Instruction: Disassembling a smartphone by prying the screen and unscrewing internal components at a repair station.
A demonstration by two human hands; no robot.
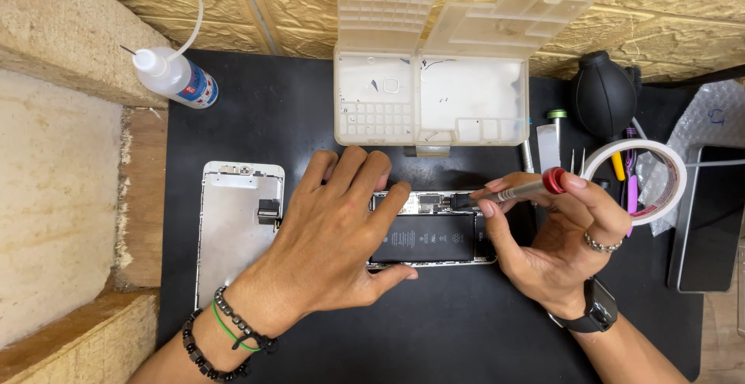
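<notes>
An opened phone body (434, 233) with a black battery lies on the black mat (434, 330). My left hand (334, 229) rests flat on its left part, fingers spread, pressing it down. My right hand (555, 233) grips a small screwdriver (516, 191) with a red cap, its tip down on the upper right of the phone's inside. The detached screen panel (237, 225) lies face down to the left, joined to the body at its edge.
Two clear plastic parts boxes (431, 101) stand open at the back. A squeeze bottle (174, 76) lies at the back left. At right are a black air blower (604, 93), a tape roll (644, 178), tweezers, small tools and a dark tablet (710, 221).
</notes>
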